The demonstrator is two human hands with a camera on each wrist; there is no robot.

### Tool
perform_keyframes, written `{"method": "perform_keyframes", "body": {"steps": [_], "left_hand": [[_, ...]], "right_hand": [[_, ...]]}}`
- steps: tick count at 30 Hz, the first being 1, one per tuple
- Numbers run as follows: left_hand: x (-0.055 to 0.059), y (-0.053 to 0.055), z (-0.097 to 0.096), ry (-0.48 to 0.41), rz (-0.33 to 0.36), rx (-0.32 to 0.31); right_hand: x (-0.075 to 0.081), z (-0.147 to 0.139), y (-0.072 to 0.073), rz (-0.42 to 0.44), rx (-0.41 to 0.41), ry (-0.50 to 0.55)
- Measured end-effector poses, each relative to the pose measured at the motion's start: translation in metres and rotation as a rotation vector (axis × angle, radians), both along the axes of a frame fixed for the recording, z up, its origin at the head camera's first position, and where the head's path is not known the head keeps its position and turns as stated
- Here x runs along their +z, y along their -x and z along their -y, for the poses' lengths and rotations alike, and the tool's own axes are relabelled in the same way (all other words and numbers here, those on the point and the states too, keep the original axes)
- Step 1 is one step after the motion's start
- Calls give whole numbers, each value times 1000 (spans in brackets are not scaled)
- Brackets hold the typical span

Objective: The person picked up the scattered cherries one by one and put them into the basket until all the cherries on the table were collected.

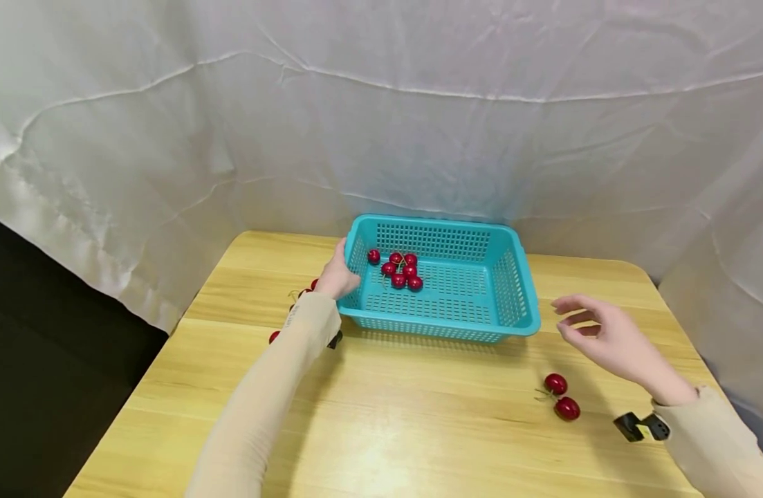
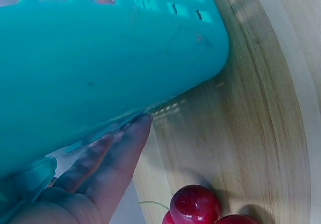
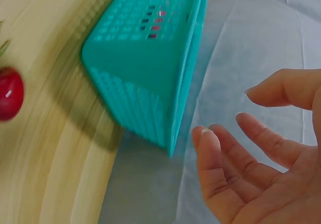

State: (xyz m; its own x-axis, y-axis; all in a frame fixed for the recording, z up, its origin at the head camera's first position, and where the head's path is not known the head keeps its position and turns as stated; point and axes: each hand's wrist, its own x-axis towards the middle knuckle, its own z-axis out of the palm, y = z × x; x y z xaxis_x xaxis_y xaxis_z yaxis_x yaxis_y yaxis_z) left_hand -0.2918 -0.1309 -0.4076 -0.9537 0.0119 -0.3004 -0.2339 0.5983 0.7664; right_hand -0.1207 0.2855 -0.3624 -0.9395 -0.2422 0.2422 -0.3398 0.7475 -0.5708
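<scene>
When reading the head view, locate the turquoise basket (image 1: 456, 290) at the far side of the desk (image 1: 449, 401), with seven cherries (image 1: 409, 271) grouped toward its left end. Note the left hand (image 1: 337, 273) pinching the left rim, thumb (image 1: 353, 281) over the edge. Refer to the left wrist view for the fingers (image 2: 130, 143), extended along the outer wall, and for loose cherries (image 2: 195, 204) nearby, partly hidden by the sleeve (image 1: 256, 408) in the head view. Note the right hand (image 1: 599, 335) near the basket's right end but apart, fingers loosely curved; see the right wrist view for clear gaps between the fingertips (image 3: 244, 118). Find two stemmed cherries (image 1: 566, 409) nearer the person in the head view. Via the wrist views, see the basket contents only as red glimpses through holes.
</scene>
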Motion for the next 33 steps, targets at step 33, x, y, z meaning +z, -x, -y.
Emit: {"method": "perform_keyframes", "body": {"steps": [33], "left_hand": [[1,-1,0,18,-2,-1]], "right_hand": [[-66,-36,-36,263,74,-214]]}}
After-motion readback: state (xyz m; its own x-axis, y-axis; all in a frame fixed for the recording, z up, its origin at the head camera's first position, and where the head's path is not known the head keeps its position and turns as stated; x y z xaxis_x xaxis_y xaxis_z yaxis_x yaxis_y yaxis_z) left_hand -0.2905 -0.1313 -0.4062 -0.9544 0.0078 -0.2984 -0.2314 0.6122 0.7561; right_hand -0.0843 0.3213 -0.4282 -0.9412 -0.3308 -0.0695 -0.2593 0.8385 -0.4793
